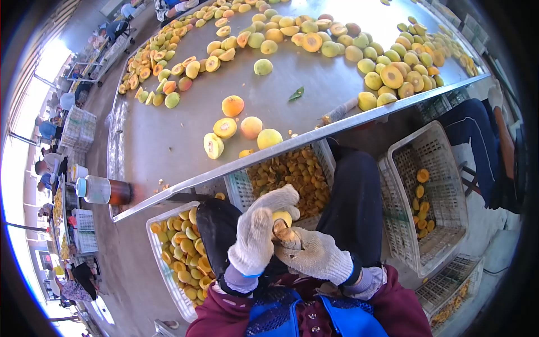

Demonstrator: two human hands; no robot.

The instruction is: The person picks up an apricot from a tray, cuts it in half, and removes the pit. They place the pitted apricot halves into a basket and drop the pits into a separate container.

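Observation:
My left hand (255, 233), in a pale knit glove, is closed round a yellow peach half (282, 217) above my lap. My right hand (317, 253), also gloved and stained, grips a short brown wooden handle (285, 231) that meets the fruit. Any blade is hidden. Just beyond my hands, a crate of peach pits (297, 180) stands between my knees. On the metal table (185, 135) near its front edge lie several loose peaches (251, 128) and cut halves (214, 146).
At the left is a crate of peach halves (182, 258); a taller crate (449, 196) at the right holds several pieces. A jar (106, 191) of dark liquid stands by the table's left corner. A seated person's leg (469, 140) is at the right, with more people farther left.

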